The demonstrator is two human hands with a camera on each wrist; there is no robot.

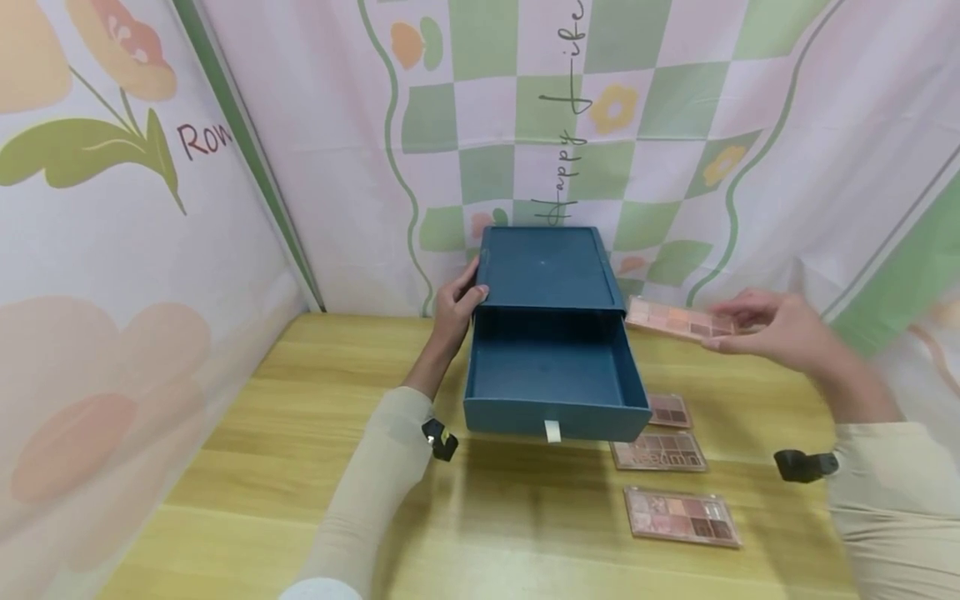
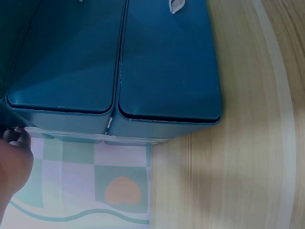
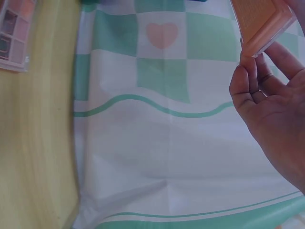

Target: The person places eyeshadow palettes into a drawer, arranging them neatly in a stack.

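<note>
My right hand (image 1: 783, 329) pinches an eyeshadow palette (image 1: 678, 318) by its end, raised right of a dark blue drawer box (image 1: 551, 262). The right wrist view shows this palette's orange-pink back (image 3: 259, 21) tilted above the fingers. My left hand (image 1: 453, 312) grips the box's upper left side, thumb at the top edge. The box's top drawer (image 1: 557, 421) is pulled out, its inside bare, with a small white tab (image 1: 552, 431) on its front. In the left wrist view two drawer fronts (image 2: 169, 67) lie side by side, and my left hand (image 2: 14, 160) shows at the edge.
Several palettes lie on the wooden table right of the box: a front one (image 1: 682, 517), a middle one (image 1: 660, 451) and a rear one (image 1: 670, 410) partly hidden by the drawer. A patterned curtain (image 1: 487, 108) hangs behind; another printed cloth (image 1: 112, 250) hangs at left.
</note>
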